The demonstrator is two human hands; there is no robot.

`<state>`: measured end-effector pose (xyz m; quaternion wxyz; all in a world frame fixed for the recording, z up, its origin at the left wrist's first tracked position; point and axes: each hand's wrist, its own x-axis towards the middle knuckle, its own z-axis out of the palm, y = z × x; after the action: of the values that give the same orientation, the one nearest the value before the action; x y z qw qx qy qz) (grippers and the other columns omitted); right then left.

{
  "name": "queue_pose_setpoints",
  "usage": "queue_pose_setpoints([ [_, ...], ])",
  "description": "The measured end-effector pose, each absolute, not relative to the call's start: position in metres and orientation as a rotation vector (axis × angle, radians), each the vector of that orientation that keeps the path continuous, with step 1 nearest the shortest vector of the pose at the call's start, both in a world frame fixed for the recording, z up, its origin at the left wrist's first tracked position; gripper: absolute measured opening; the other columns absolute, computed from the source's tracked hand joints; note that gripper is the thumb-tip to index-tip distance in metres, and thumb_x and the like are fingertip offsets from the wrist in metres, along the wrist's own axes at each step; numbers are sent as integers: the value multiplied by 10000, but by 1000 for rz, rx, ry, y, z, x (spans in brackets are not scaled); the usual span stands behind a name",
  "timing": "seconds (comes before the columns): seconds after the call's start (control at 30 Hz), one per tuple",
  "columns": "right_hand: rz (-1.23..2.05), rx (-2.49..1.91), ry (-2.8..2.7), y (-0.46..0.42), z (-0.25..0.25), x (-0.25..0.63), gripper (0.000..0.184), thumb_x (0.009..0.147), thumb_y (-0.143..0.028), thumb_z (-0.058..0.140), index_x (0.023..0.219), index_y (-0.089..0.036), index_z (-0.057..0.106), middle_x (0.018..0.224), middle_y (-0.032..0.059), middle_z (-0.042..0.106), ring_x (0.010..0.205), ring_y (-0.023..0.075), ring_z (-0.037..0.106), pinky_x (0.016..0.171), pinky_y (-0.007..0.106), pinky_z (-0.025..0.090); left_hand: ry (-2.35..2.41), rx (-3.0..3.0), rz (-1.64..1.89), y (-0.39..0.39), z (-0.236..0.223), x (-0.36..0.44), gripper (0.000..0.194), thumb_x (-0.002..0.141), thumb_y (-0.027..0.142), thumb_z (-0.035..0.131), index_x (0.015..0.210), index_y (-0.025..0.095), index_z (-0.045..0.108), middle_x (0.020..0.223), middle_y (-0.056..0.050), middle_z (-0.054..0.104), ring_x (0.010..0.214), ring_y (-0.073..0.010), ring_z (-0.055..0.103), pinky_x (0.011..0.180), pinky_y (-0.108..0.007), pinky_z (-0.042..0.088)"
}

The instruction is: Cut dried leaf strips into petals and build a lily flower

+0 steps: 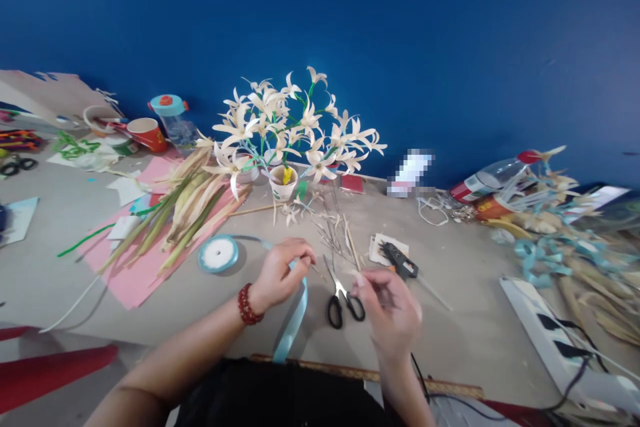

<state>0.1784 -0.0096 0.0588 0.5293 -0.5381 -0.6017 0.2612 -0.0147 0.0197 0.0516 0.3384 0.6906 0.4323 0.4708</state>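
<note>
My left hand, with a red bead bracelet at the wrist, is closed in a pinch; a thin twig juts from its fingertips. Light blue ribbon runs from a spool on the table, behind this hand, to the near edge. My right hand pinches a small pale piece, perhaps dried husk, though its shape is blurred. Between the hands lie black-handled scissors, blades slightly apart and pointing away. Loose thin twigs are scattered just beyond them.
A paper cup of pale husk flowers stands against the blue wall. Corn husks cover pink paper at left. On the right are a glue gun, a power strip and a plastic bottle.
</note>
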Motion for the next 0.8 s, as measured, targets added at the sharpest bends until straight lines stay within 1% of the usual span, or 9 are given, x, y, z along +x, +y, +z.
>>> queue_pose_setpoints([
  [0.1,733,-1281,-1501,-8,59,176,95,859,-260,629,803,-186,649,689,25,677,563,155,637,528,250,529,988,1908,1207,16,60,-8,107,865,248,531,868,176,610,767,-49,632,755,-188,576,789,-340,448],
  [0.17,745,-1267,-1526,-8,59,172,92,869,-254,616,811,-189,646,699,26,675,581,155,639,543,251,533,995,1986,1216,13,63,-2,87,873,233,543,838,181,603,736,-42,626,740,-183,570,847,-365,442],
  [0.27,731,-1240,-1599,-7,60,171,44,864,-230,620,869,-194,645,748,29,684,639,163,655,606,264,548,1043,2088,1218,11,62,3,133,890,172,499,791,184,585,706,-35,618,706,-169,558,899,-385,426],
  [0.37,714,-1217,-1721,-4,66,173,97,855,-216,620,949,-198,636,817,38,704,698,173,674,670,283,557,1068,2166,1196,11,60,2,128,875,153,493,782,187,574,715,-31,625,702,-165,555,928,-393,413],
  [0.47,648,-1221,-1825,-1,72,173,50,864,-208,591,880,-204,637,772,29,708,678,172,673,658,277,543,1094,2209,1175,11,59,0,132,865,154,494,759,193,561,706,-22,622,693,-161,546,943,-392,404],
  [0.57,597,-1249,-1868,1,76,172,88,863,-208,577,801,-208,639,705,14,702,635,167,672,619,262,526,1121,2244,1173,10,60,0,141,858,159,497,734,193,555,693,-18,617,684,-159,534,944,-387,400],
  [0.7,557,-1275,-1882,1,74,170,100,840,-204,589,764,-215,652,674,1,709,599,163,677,588,249,520,1142,2285,1180,10,59,0,162,854,160,500,706,192,557,669,-8,611,661,-149,517,946,-378,390],
  [0.8,479,-1312,-1886,0,69,170,98,827,-204,595,751,-217,657,666,-5,713,585,161,676,593,249,522,1160,2283,1187,9,57,2,182,857,155,493,691,192,557,651,0,604,643,-141,509,940,-375,387],
])
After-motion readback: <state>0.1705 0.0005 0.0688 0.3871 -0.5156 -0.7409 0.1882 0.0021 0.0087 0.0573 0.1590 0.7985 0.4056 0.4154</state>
